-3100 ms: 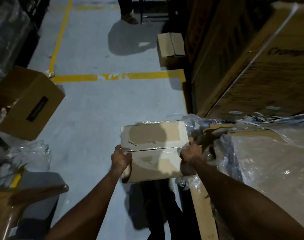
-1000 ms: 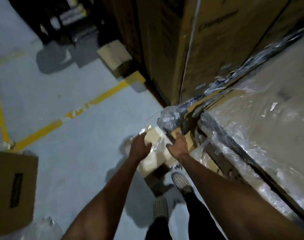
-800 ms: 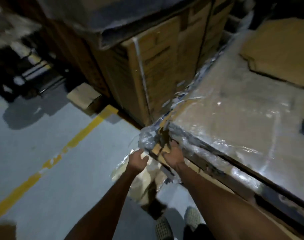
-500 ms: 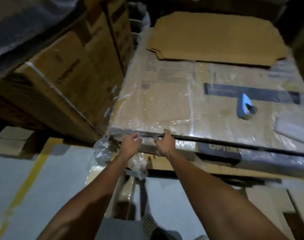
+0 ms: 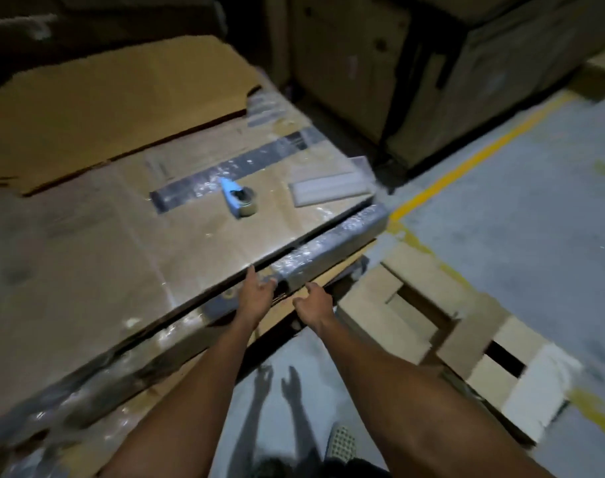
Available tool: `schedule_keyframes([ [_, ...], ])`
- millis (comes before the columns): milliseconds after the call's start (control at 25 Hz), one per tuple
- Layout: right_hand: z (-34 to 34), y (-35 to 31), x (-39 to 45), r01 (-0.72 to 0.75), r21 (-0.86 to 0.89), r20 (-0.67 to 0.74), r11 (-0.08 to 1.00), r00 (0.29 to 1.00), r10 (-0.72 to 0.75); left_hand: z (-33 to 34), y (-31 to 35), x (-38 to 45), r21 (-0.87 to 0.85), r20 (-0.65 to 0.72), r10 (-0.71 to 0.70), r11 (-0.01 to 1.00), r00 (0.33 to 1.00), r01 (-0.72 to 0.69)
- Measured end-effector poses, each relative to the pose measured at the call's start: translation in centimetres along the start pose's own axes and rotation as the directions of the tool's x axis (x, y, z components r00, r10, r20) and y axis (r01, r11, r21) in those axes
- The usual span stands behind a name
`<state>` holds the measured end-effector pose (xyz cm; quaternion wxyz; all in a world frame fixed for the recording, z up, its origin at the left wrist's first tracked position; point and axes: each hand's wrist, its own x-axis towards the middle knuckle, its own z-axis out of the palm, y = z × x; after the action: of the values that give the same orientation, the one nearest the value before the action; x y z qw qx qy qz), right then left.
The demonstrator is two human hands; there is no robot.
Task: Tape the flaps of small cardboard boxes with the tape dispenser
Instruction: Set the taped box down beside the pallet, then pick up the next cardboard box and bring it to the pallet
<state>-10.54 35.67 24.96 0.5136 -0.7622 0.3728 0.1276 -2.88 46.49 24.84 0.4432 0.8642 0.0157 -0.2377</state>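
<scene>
Left hand: the left hand [image 5: 256, 298] reaches forward at the near edge of the large wrapped carton [image 5: 177, 236], fingers loosely spread and holding nothing; the fingertips are at or just short of the carton's edge, and contact cannot be told.
Right hand: the right hand [image 5: 313, 305] is just right of the left one, thumb apart and fingers loosely bent, gripping nothing, in front of the dark wrapped strip [image 5: 328, 250] under the carton's top edge.
Tape dispenser: the blue tape dispenser [image 5: 239, 198] with its roll lies on top of the wrapped carton, far from both hands and slightly left of them, touching neither.
Small boxes: an open cardboard box [image 5: 415, 305] with its flaps folded out sits on the floor to the right of the hands; a second open box [image 5: 508, 367] lies nearer and further right.
Carton top: a flat cardboard sheet [image 5: 114, 101] covers the far left part; a pale flat strip [image 5: 332, 191] lies right of the dispenser.
Floor: grey concrete [image 5: 522, 219] with a yellow line [image 5: 480, 157] running to the far right.
Background: tall cartons [image 5: 380, 63] stand beyond.
Motion blur: edges are smeared, so fine detail cannot be told.
</scene>
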Motion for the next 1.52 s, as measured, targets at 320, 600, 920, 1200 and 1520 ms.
schedule_keyframes([
  [320, -15.8, 11.6, 3.3, -0.233, 0.221, -0.215, 0.947, 0.935, 0.281, 19.8, 8.4, 0.2, 0.174, 0.466, 0.054, 0.973, 0.883, -0.15],
  [600, -24.4, 19.5, 4.8, -0.349, 0.402, -0.295, 0.846, 0.826, 0.481, 34.6, 13.8, 0.2, 0.328, 0.73, 0.007, 0.874, 0.684, -0.359],
  [920, -31.7, 33.2, 6.0, -0.459, 0.552, -0.334, 0.696, 0.643, 0.69, 50.2, 13.0, -1.5, 0.377, 0.888, -0.097, 0.715, 0.45, -0.589],
  [1200, -31.9, 50.5, 9.7, -0.652, 0.334, -0.189, 0.681, 0.661, 0.726, 62.8, 5.0, 0.4, 0.448, 0.88, -0.134, 0.554, 0.456, -0.701],
  [1520, -32.9, 62.6, 15.3, -0.647, -0.233, -0.135, 0.726, 0.761, 0.635, 71.3, -3.4, 1.5, 0.614, 0.695, -0.06, 0.569, 0.717, -0.547],
])
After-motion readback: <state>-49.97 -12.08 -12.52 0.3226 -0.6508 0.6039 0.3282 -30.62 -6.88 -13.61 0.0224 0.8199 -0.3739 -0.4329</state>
